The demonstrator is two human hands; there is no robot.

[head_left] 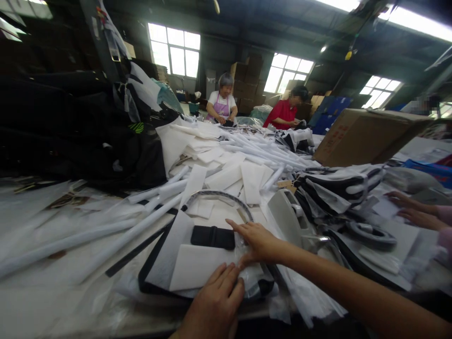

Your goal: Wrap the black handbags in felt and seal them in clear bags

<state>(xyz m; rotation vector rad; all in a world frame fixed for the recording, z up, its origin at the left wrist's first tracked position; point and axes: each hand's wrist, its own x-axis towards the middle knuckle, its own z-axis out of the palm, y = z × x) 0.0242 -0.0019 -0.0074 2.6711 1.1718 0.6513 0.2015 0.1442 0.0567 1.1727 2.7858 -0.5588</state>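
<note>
My left hand (215, 301) lies near the table's front edge, fingers together and flat on a white foam sheet (197, 266) inside a clear plastic bag (254, 282). My right hand (256, 240) reaches in from the right, fingers stretched out and pressing on the same bag, its index finger pointing left toward a small black pad (213, 237). A thin grey hoop (219, 195) curves just behind both. Neither hand grips anything.
White tubes (116, 235) and foam sheets (226, 176) litter the table. A black pile of bags (77, 132) rises at left, a cardboard box (367, 136) at right. Another person's hands (413, 209) work at the right edge; two people sit at the far end.
</note>
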